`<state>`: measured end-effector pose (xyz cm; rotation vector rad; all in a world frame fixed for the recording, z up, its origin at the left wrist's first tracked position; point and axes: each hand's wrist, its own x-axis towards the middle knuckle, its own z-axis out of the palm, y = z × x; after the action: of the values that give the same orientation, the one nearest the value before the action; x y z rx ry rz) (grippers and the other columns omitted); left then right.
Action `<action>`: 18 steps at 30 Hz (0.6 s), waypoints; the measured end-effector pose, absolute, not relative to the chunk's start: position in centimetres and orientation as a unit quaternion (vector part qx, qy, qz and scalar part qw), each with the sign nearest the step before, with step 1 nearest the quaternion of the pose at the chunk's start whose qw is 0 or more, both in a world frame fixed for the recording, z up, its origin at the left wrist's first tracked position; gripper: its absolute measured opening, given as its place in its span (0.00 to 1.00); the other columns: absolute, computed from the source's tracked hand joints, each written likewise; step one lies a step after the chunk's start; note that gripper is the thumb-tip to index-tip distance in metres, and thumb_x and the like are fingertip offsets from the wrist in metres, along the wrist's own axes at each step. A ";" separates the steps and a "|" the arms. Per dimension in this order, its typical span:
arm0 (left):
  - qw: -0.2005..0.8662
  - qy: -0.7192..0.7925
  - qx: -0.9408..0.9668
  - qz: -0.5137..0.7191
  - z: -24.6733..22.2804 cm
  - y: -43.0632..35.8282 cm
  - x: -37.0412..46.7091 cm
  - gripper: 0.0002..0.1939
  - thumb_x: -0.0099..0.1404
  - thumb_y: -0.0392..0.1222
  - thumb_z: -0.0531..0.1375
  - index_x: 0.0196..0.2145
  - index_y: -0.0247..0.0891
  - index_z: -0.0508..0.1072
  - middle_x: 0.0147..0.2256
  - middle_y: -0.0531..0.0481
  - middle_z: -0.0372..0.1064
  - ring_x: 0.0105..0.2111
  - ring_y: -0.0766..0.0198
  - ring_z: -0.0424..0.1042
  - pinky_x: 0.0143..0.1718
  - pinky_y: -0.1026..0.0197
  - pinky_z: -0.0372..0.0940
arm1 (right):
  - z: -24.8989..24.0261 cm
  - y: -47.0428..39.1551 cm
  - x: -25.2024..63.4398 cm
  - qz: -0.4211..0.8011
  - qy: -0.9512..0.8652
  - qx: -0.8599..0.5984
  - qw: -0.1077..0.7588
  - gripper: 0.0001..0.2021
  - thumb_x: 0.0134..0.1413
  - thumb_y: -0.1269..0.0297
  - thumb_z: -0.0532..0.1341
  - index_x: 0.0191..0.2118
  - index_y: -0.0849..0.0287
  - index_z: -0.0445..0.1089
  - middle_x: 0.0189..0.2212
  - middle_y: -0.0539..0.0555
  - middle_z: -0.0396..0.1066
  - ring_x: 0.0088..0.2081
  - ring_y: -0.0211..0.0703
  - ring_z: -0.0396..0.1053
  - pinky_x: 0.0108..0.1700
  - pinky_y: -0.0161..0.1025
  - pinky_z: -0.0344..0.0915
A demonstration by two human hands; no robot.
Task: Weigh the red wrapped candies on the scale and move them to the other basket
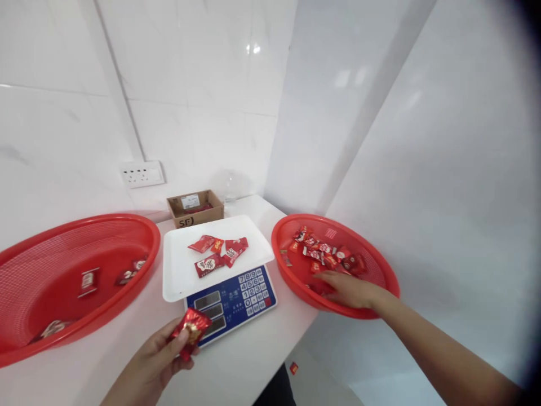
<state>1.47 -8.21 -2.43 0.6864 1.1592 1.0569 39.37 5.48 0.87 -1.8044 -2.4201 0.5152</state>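
My left hand point(163, 352) is closed around a shiny red wrapped packet point(192, 330), in front of the scale's displays. My right hand point(349, 288) reaches into the right red basket point(296, 282) with its fingers stretched out over red packets point(323, 288); its fingertips are partly hidden among them. More small red wrapped packets point(325, 248) lie in a loose pile just beyond that hand. Between my hands stands a blue and white digital scale point(236, 299). Several red packets point(210, 264) lie on its white tray point(180, 248).
At the left is a large red basket point(150, 248) with a few packets point(88, 282) inside. Behind the scale sit a small cardboard box point(200, 217) and a clear plastic container point(230, 186). One red packet point(293, 368) lies on the floor past the white table's point(236, 369) edge.
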 end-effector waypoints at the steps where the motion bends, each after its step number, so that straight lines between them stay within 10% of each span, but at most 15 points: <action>1: 0.656 0.518 0.296 0.462 -3.0 -8.3 1.1 0.17 0.53 0.53 0.64 0.36 0.40 0.74 0.31 0.49 0.70 0.33 0.62 0.66 0.32 0.64 0.64 | 0.7 5.5 39.9 0.198 -0.793 -0.576 0.006 0.18 0.41 0.70 0.62 0.42 0.50 0.74 0.39 0.54 0.75 0.37 0.47 0.73 0.38 0.38 0.67; 11: 0.673 0.539 0.289 0.416 -5.5 -8.5 0.5 0.23 0.47 0.54 0.67 0.39 0.41 0.75 0.31 0.49 0.73 0.31 0.60 0.68 0.33 0.62 0.65 | -0.3 6.7 39.5 0.285 -0.789 -0.533 -0.112 0.15 0.44 0.72 0.56 0.38 0.54 0.75 0.33 0.52 0.76 0.34 0.45 0.72 0.35 0.38 0.65; 18: 0.674 0.536 0.258 0.439 -5.9 -8.8 0.1 0.23 0.47 0.54 0.67 0.41 0.43 0.75 0.35 0.49 0.74 0.32 0.59 0.69 0.33 0.61 0.66 | -1.2 12.3 43.0 0.179 -0.758 -0.624 -0.066 0.32 0.51 0.60 0.56 0.62 0.62 0.53 0.61 0.64 0.52 0.60 0.59 0.51 0.58 0.50 0.51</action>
<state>0.12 -8.85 -5.95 0.5800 1.2052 0.9887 42.96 12.34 -1.16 -2.0477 -2.4850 0.5867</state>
